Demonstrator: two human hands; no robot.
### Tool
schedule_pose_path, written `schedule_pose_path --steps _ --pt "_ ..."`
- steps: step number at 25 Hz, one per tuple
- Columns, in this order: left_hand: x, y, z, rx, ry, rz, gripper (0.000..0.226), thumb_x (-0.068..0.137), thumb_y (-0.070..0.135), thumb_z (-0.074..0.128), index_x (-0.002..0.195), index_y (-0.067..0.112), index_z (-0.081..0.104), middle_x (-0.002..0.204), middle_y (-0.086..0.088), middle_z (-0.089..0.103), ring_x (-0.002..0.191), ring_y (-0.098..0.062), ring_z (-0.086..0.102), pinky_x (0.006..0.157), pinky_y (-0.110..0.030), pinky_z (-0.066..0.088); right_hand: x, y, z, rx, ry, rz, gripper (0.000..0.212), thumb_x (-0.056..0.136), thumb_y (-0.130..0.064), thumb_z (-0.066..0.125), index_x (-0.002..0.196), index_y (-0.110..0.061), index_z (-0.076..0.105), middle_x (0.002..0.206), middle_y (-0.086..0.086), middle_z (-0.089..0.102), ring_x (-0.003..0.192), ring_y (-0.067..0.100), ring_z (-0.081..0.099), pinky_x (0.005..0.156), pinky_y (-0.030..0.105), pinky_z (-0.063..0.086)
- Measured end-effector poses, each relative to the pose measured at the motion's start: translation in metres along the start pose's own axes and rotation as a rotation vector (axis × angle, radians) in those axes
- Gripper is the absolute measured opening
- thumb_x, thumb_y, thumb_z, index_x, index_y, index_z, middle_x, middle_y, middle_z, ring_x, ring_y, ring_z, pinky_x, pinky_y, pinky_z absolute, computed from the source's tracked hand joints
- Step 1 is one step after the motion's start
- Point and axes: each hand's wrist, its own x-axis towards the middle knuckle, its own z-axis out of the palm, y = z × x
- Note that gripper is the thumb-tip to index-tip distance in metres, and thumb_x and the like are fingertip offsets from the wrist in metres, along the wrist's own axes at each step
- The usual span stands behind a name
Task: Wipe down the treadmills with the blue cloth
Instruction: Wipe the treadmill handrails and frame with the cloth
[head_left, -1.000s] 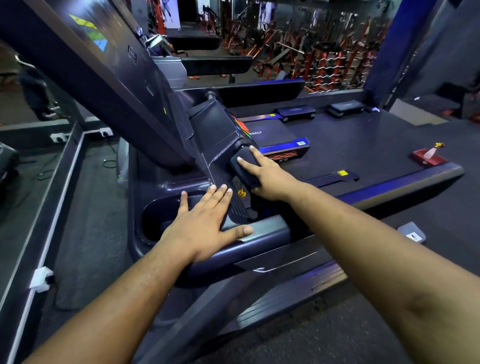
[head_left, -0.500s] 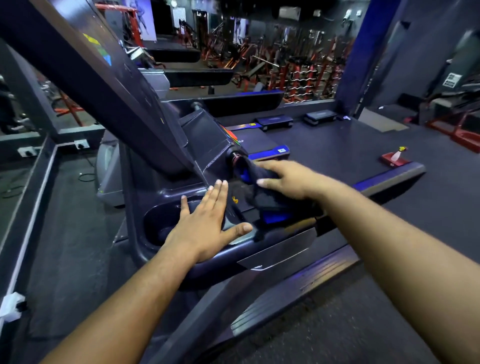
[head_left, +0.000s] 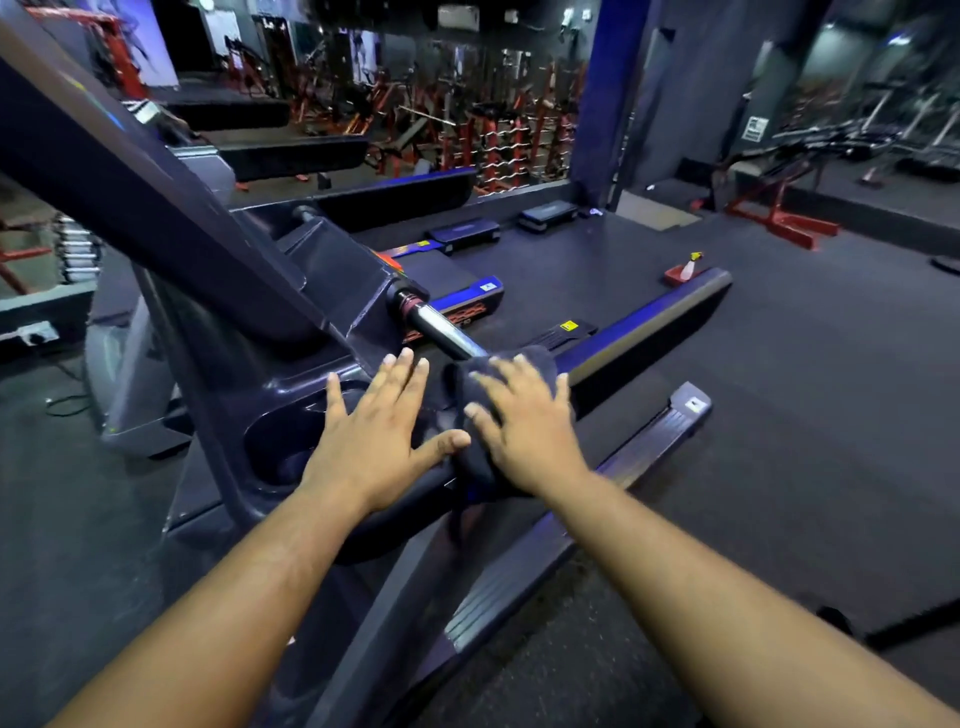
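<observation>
The gym floor (head_left: 779, 415) spreads dark and wide to the right of the treadmill (head_left: 249, 332), with open room out to a red frame (head_left: 779, 228) near the far wall. The treadmill's sloping console column runs from the upper left down toward the middle, and its side rail (head_left: 644, 317) stretches away to the right, edged in blue. A lower foot rail (head_left: 571, 525) lies just beside the floor, ending near a small grey end cap (head_left: 688, 402). Past the rail's far end stands a spray bottle (head_left: 688, 267) on a red base. A chrome handlebar (head_left: 441, 332) juts from the console toward the hands.

The left hand (head_left: 374, 441) lies flat on the console tray beside a round cup recess, fingers straight and together, thumb spread right; its grip holds nothing. The right hand (head_left: 524, 421) presses flat on the cloth (head_left: 535, 358), fingers straight and spread, grip apart. The cloth is bunched dark over the handlebar's near end, draping down under the palm.
</observation>
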Motion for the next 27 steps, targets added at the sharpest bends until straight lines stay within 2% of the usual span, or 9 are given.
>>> schedule_pose_path --steps 3,8,12,19,23,27 --pt "0.006 0.007 -0.001 0.095 -0.015 0.028 0.113 0.067 0.094 -0.010 0.158 0.027 -0.005 0.165 0.008 -0.014 0.150 -0.006 -0.015 0.117 -0.062 -0.009 -0.027 0.007 0.008 0.066 0.023 -0.081 0.063 0.094 -0.062 0.030 0.146 -0.029 0.044 0.161 -0.004 0.029 0.152 0.018 0.014 0.118 0.059 0.007" --pt "0.031 0.031 0.005 0.144 -0.081 0.070 0.115 0.067 0.094 -0.008 0.158 0.025 -0.005 0.166 0.007 -0.012 0.151 -0.007 -0.013 0.117 -0.064 -0.010 0.021 0.112 -0.007 0.054 0.063 0.227 0.057 0.099 -0.057 0.030 0.151 -0.033 0.032 0.165 -0.006 0.015 0.153 0.018 0.007 0.118 0.065 0.014" --pt "0.074 0.081 0.020 0.176 -0.101 0.158 0.118 0.063 0.094 -0.011 0.158 0.024 -0.004 0.166 0.007 -0.011 0.152 -0.008 -0.011 0.115 -0.065 -0.010 0.051 0.169 -0.019 0.091 0.058 0.331 0.052 0.101 -0.054 0.032 0.150 -0.036 0.030 0.166 -0.007 0.010 0.153 0.017 0.003 0.116 0.068 0.014" --pt "0.194 0.190 0.048 0.174 -0.168 0.235 0.116 0.065 0.093 -0.003 0.158 0.024 -0.003 0.166 0.005 -0.009 0.152 -0.009 -0.011 0.115 -0.067 -0.011 0.091 0.247 -0.027 0.185 0.074 0.300 0.047 0.102 -0.052 0.034 0.146 -0.037 0.033 0.165 -0.011 0.009 0.153 0.012 -0.002 0.112 0.065 0.026" --pt "0.269 0.247 0.067 0.112 -0.194 0.188 0.111 0.072 0.092 0.007 0.158 0.023 -0.002 0.167 0.005 -0.004 0.153 -0.011 -0.005 0.116 -0.066 -0.008 0.116 0.308 -0.039 0.191 0.061 0.273 0.048 0.102 -0.050 0.037 0.148 -0.035 0.033 0.165 -0.010 0.008 0.152 0.010 -0.002 0.105 0.051 0.043" --pt "0.334 0.290 0.081 0.036 -0.226 0.126 0.113 0.068 0.093 0.006 0.158 0.025 0.002 0.167 0.004 0.001 0.153 -0.011 -0.001 0.116 -0.066 -0.008 0.147 0.373 -0.053 0.189 0.027 0.270 0.045 0.103 -0.045 0.039 0.148 -0.035 0.035 0.166 -0.011 0.006 0.152 0.009 -0.003 0.108 0.046 0.040"
